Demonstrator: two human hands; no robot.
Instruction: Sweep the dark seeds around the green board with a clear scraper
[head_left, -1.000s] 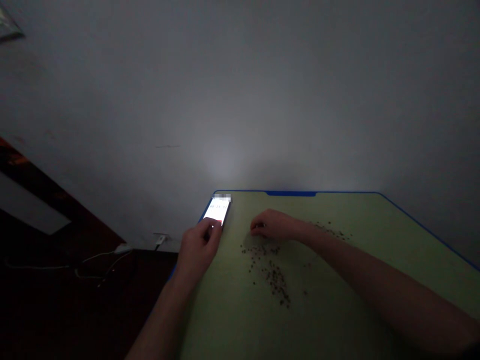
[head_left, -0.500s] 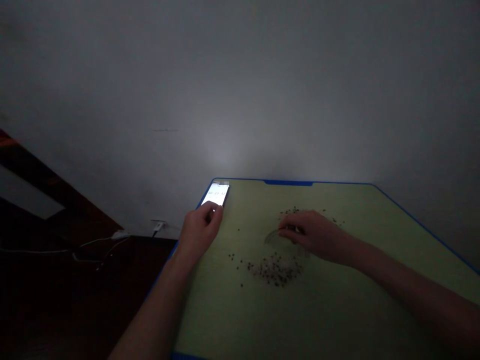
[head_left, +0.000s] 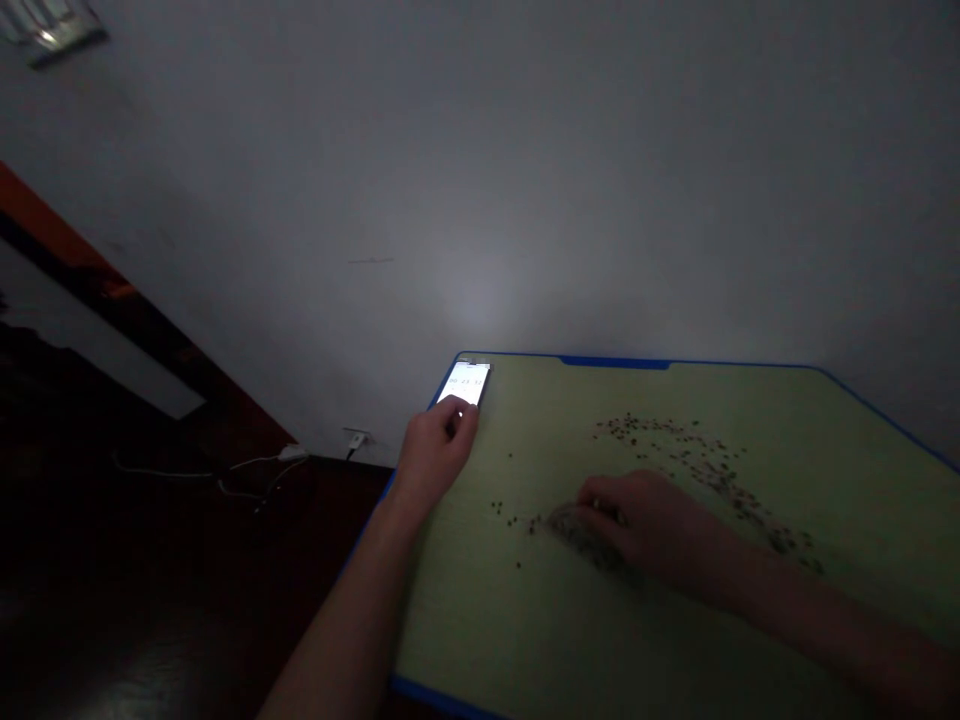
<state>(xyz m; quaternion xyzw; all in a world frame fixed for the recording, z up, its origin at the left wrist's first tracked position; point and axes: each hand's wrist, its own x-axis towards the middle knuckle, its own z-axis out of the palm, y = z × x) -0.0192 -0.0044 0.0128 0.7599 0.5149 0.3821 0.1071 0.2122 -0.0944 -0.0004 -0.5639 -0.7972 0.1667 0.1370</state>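
Note:
My left hand (head_left: 437, 445) rests at the lower end of a lit phone (head_left: 471, 378) with timer-like digits on its screen. Its fingers are curled together and cover part of the phone; whether they grip anything is hidden. Over the middle of the green tabletop (head_left: 465, 610), my right hand (head_left: 637, 515) is closed on a thin see-through piece with a curved edge (head_left: 562, 518), blurred by motion. Small dark beads or seeds (head_left: 585, 545) lie under and beside that piece. More of these dark grains (head_left: 720, 475) spread in a curved band beyond the right hand.
The table has a blue rim (head_left: 615, 362) and stands against a grey wall (head_left: 600, 200). A plug (head_left: 358, 440) sits low on the wall at the left, with white cables (head_left: 247, 465) near the dark floor. The room is dim.
My right hand has swept about over the tabletop with the see-through piece, and the grains now lie in a long band farther right. The left hand stays at the phone. The view has shifted.

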